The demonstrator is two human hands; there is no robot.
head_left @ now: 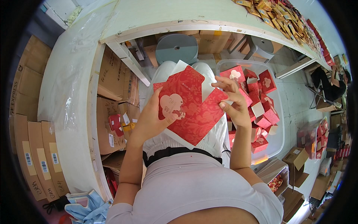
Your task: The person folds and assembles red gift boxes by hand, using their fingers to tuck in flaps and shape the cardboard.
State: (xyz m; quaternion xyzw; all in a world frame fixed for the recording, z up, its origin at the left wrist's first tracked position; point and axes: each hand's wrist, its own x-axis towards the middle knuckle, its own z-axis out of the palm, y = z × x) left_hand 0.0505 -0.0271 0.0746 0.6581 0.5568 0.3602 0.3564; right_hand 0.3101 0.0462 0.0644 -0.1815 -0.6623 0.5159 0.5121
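A flat red cardboard box blank with a floral pattern and a pale pink flower-shaped patch is held up over my lap. White inner card shows along its upper and lower edges. My left hand grips its left side, with the thumb lying across the front by the patch. At the upper right, my right hand pinches a flap's corner between thumb and finger, the other fingers raised. Close by on the right stands a clear plastic bin of folded red boxes.
A white table spans the front, with gold packets piled at its far right. Beneath it are grey stools and cardboard cartons. Another person sits at the far right, near a second bin of red boxes.
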